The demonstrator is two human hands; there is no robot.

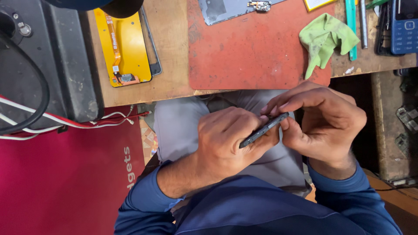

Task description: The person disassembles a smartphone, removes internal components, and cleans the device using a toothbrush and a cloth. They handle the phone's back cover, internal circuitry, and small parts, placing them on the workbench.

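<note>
1. Held edge-on over the lap, just off the tabletop's near edge, the thin dark phone frame point(263, 129) looks light, stiff, fragile — best taken by its edges.
2. Left hand point(226, 141) closes its grip beneath it; right hand point(324, 124) pinches the far end.

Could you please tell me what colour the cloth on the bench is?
The cloth is light green, seen in the head view.
</note>
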